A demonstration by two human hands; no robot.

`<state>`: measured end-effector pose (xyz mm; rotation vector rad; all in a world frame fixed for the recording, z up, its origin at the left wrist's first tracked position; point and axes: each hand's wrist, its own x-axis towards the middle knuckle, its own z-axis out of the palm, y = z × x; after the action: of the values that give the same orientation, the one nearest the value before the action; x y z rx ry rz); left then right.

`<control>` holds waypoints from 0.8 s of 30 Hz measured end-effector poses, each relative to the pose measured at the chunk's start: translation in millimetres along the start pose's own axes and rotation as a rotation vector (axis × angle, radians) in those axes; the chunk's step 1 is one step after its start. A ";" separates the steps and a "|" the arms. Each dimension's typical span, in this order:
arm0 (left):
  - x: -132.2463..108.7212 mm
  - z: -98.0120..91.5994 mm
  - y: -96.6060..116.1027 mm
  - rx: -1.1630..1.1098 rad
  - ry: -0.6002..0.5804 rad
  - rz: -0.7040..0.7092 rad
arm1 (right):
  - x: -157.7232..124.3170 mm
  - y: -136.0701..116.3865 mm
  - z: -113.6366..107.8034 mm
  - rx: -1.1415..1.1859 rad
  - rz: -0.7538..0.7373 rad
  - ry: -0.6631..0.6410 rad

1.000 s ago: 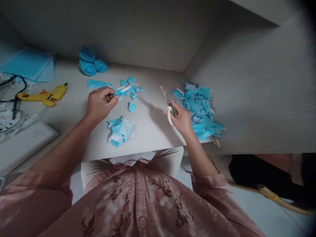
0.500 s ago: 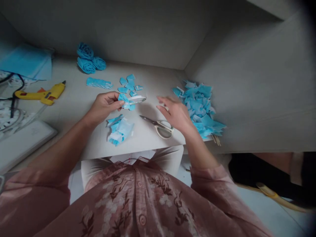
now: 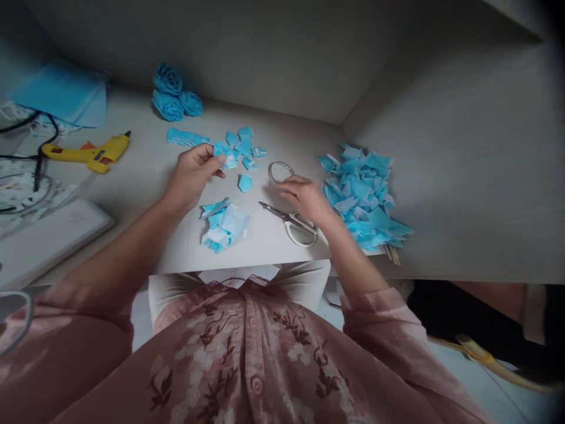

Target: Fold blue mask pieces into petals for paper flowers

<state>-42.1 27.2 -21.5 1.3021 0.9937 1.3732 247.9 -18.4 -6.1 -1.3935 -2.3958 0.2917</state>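
My left hand (image 3: 194,176) pinches a light blue cut piece of fabric-like material (image 3: 223,154) between thumb and fingers, above the table. My right hand (image 3: 304,200) has its fingers bent together at the near edge of a thin ring-shaped roll of tape (image 3: 281,172); the fingers hide part of this ring. Just below the right hand lies a pair of scissors (image 3: 289,222) with pale handles, tips pointing left. Several small blue petal-like pieces (image 3: 243,146) lie beyond the left hand, with a single one (image 3: 245,182) nearer me.
Three blue rolled flowers (image 3: 169,105) stand at the back, near a crinkled blue strip (image 3: 188,138). A yellow glue gun (image 3: 95,154), cables and blue masks (image 3: 62,97) lie left. Blue scraps (image 3: 225,227) lie in front; a blue heap on sticks (image 3: 359,188) sits right.
The tape roll has gone from beside the left hand's blue piece to the right hand. My right hand has come down near it. The view has shifted slightly.
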 end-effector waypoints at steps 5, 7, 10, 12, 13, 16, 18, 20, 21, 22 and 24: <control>-5.2 3.6 6.6 0.032 -0.044 -0.046 | 3.9 -15.8 2.3 0.094 -0.238 -0.229; -6.0 4.6 8.3 0.042 -0.044 -0.060 | 13.5 -18.4 -2.0 0.054 -0.279 -0.313; -5.1 3.8 7.6 0.061 -0.047 -0.064 | 29.0 -19.4 -8.4 -0.019 -0.328 -0.439; -4.3 2.8 6.7 0.064 -0.046 -0.062 | 37.7 -17.9 -9.9 -0.042 -0.352 -0.498; -4.2 2.5 6.6 0.063 -0.046 -0.063 | 41.2 -16.3 -9.6 -0.042 -0.358 -0.516; -5.0 3.0 8.5 0.061 -0.047 -0.067 | 48.0 -6.8 -5.1 0.006 -0.367 -0.531; -6.0 4.1 11.0 0.064 -0.052 -0.070 | 48.9 1.7 -0.3 0.091 -0.374 -0.501; -6.9 5.5 13.4 0.066 -0.044 -0.072 | 46.6 9.0 5.4 0.201 -0.370 -0.428; -7.2 6.2 14.3 0.067 -0.037 -0.073 | 44.3 11.5 8.4 0.252 -0.352 -0.381; -7.4 6.9 15.0 0.067 -0.032 -0.074 | 41.4 12.9 11.5 0.295 -0.320 -0.335; -7.6 7.9 15.5 0.064 -0.030 -0.079 | 34.9 13.3 18.0 0.355 -0.221 -0.253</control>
<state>-36.1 16.2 -7.2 1.3130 1.0649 1.2683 235.6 18.5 -20.4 -0.9725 -2.5065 0.8297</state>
